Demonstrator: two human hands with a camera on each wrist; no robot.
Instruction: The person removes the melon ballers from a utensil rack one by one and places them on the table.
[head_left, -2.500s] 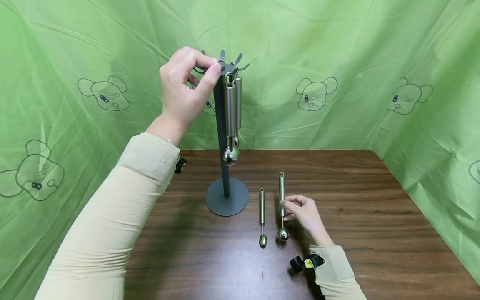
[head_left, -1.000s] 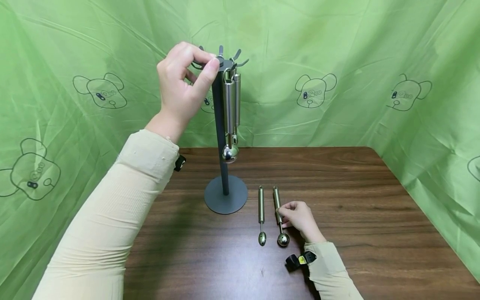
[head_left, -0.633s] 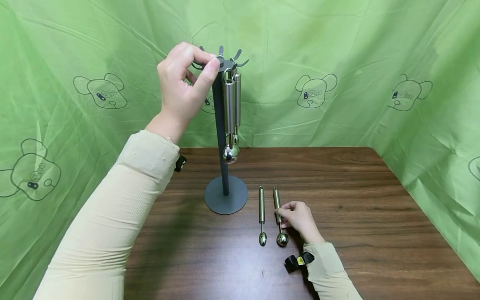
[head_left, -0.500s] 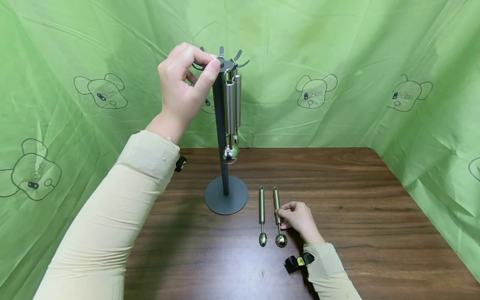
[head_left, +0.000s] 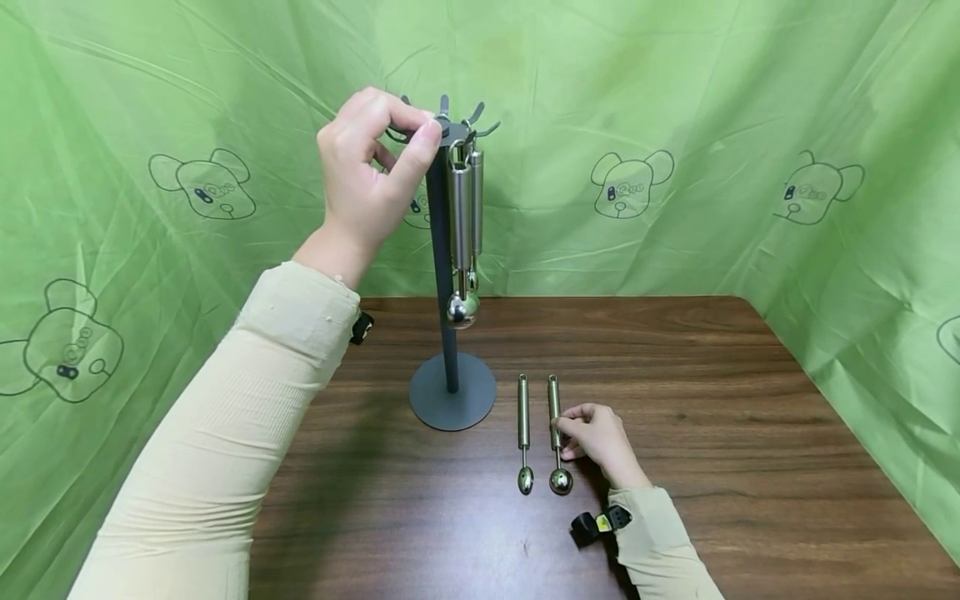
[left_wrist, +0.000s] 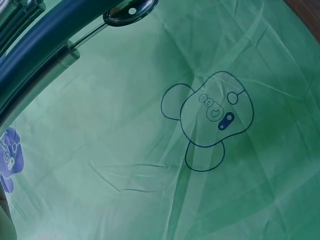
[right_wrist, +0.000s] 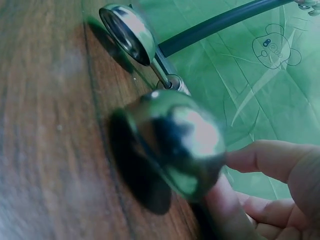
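Observation:
My left hand (head_left: 363,171) pinches the top of a dark grey rotating-style hook stand (head_left: 442,267) between thumb and fingers. Two metal scoops hang from its hooks: a front one with a round bowl (head_left: 461,217) and another (head_left: 477,200) partly behind it. On the table, my right hand (head_left: 600,437) pinches the handle of a melon baller (head_left: 560,481), whose round bowl faces down. Left of it lies a second melon baller (head_left: 526,479) with a smaller oval bowl, roughly parallel and apart. In the right wrist view the round bowl (right_wrist: 180,140) hides part of the fingers.
The stand's round base (head_left: 472,408) rests on the brown wooden table (head_left: 712,433), left of the two lying melon ballers. Green cloth (head_left: 540,75) with bear-face drawings encloses the back and sides. A black wrist camera (head_left: 588,527) sits at the right cuff.
The right hand has brought the round melon baller left and nearer to me, beside the oval one. Lately its bowl end has swung slightly left. The left hand stays on the stand's top.

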